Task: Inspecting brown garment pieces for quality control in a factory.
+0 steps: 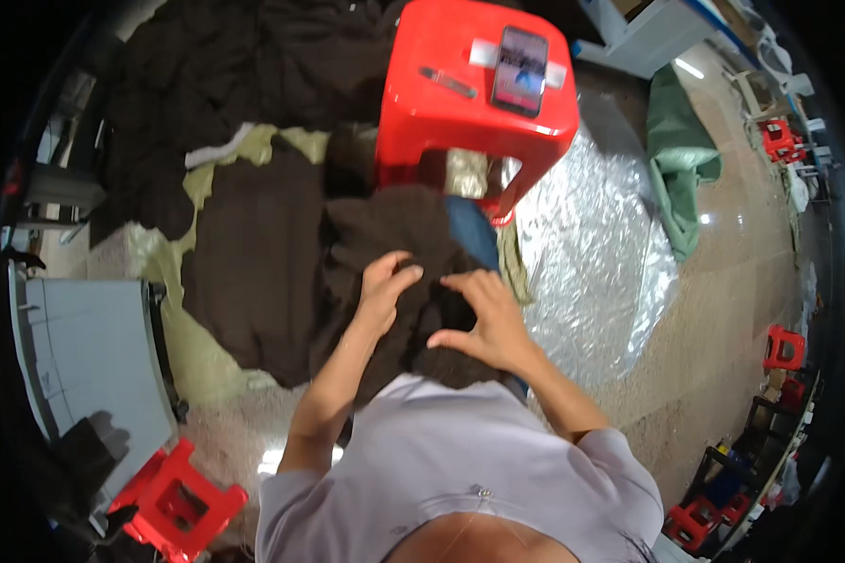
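Observation:
A dark brown cloth garment (385,220) lies over my lap and spreads forward toward the stool. My left hand (385,289) rests on it with fingers curled, thumb and forefinger closing on a bit of the brown cloth. To the right, my right hand (490,324) is over the same cloth, its thumb spread wide from the fingers and nothing visible between them. The fingertips of the two hands point toward each other, a short gap apart. Whether the right fingertips touch the cloth cannot be told.
Ahead stands a red plastic stool (413,122) bearing a phone (520,70) and small thread snips (449,83). More brown cloth (253,253) is heaped left on yellowish sheeting (192,338). Silvery plastic (582,281) lies right. A grey table (94,366) and another red stool (180,502) stand left.

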A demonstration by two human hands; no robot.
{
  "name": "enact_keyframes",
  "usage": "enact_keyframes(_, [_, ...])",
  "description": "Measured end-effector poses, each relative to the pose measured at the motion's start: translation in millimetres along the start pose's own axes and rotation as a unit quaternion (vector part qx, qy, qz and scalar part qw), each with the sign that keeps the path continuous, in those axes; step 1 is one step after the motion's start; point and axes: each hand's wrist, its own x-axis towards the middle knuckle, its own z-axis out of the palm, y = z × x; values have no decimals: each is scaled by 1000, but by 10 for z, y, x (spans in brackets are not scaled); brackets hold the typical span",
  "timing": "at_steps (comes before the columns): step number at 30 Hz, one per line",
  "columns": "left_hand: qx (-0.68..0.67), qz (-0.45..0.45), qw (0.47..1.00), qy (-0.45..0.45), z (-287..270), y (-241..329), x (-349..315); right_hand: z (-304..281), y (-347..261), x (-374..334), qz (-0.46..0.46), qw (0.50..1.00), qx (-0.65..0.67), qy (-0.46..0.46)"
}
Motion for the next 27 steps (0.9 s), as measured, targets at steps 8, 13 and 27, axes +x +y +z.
enact_keyframes(8, [-69, -11, 998, -6, -2, -2, -63, -91, -85, -104, 13, 1000, -12, 26])
enact_keyframes(13, [-78, -1, 997, 5, 18, -16, -68, -143, -204, -166, -17, 998, -13, -54])
enact_keyframes(27, [146, 200, 961, 122, 119, -4, -127, -128, -172, -438, 211, 877, 335, -270])
